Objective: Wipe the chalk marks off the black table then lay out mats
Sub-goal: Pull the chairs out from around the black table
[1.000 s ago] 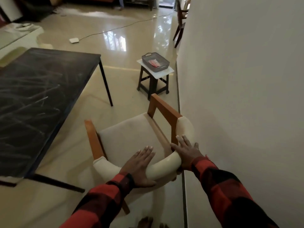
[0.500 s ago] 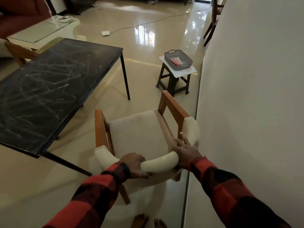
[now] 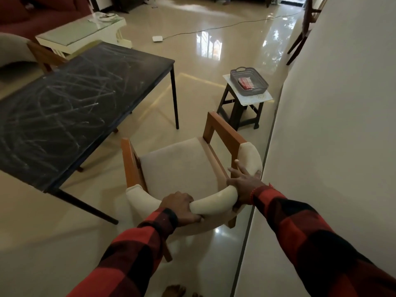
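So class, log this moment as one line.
left hand: grips chair back | right hand: on chair back | table: chalk unwiped | cloth: in basket

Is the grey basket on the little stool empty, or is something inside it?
Not empty. The grey basket on the stool holds a folded red-and-white checked cloth.

I am gripping the chair point(image 3: 182, 168) backrest with my left hand point(image 3: 182, 205) and right hand point(image 3: 244, 185), the chalk-marked counter point(image 3: 75, 103) standing left.

Left hand point(image 3: 182, 207): fingers curled in a grip. Right hand point(image 3: 244, 183): wrapped likewise, index finger and thumb extended. Both arms extended forward.
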